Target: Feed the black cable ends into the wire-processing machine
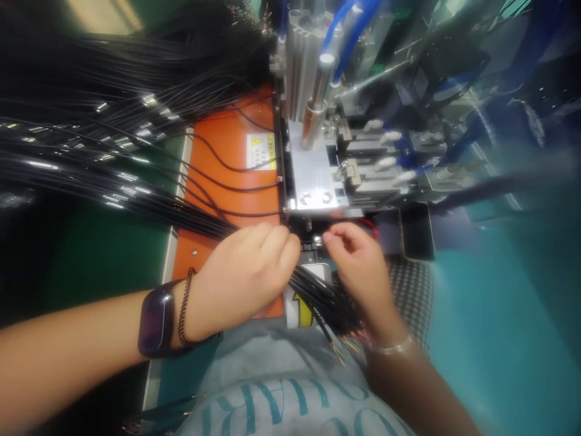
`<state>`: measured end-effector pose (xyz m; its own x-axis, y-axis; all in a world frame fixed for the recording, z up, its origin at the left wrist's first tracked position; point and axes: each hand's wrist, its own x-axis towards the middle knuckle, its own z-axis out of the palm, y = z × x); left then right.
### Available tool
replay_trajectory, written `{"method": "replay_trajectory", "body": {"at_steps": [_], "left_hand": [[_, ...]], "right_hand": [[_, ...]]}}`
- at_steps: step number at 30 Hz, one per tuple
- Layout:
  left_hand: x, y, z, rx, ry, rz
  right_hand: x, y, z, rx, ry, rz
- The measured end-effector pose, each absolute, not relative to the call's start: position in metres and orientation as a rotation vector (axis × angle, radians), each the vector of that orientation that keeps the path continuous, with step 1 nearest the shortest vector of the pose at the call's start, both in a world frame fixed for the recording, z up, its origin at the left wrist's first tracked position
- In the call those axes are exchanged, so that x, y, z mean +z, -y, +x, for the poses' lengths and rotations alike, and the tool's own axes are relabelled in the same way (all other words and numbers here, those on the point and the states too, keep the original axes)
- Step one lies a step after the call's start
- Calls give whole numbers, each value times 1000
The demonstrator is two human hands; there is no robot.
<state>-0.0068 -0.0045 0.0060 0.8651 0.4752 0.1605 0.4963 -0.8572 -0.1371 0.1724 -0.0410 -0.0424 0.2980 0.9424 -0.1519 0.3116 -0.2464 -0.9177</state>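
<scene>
My left hand [242, 272], with a dark smartwatch [157, 319] and a coiled bracelet on its wrist, is closed around a bundle of black cables [318, 300]. Many more black cables [113, 172], with shiny metal ends, fan out across the orange mat [227, 142]. My right hand [358, 269] pinches a small metal terminal [318, 240] at the front of the crimping-type machine [313, 163]. The terminal's fit in the machine is hidden behind my fingers. Thin coloured wire ends [340, 354] stick out of the bundle near my body.
A yellow warning label [261, 151] sits on the orange mat. Blue air hoses [347, 36] and silver pneumatic cylinders [304, 66] rise behind the machine's metal plate. A black phone-like object [416, 231] lies to the right, beside a grey mesh surface [411, 297].
</scene>
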Motion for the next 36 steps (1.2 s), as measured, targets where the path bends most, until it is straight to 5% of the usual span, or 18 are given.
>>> {"method": "replay_trajectory", "body": {"at_steps": [7, 13, 20, 36], "left_hand": [[7, 14, -4, -11, 831, -2850], [9, 23, -7, 56, 850, -2828], [11, 11, -9, 12, 911, -2935], [13, -1, -11, 39, 1008, -2927]], "right_hand": [[-52, 40, 175, 1240, 995, -1643], [-55, 53, 185, 841, 1225, -1562], [-29, 63, 208, 965, 2032, -735], [-43, 53, 177, 530, 1875, -1104]]}}
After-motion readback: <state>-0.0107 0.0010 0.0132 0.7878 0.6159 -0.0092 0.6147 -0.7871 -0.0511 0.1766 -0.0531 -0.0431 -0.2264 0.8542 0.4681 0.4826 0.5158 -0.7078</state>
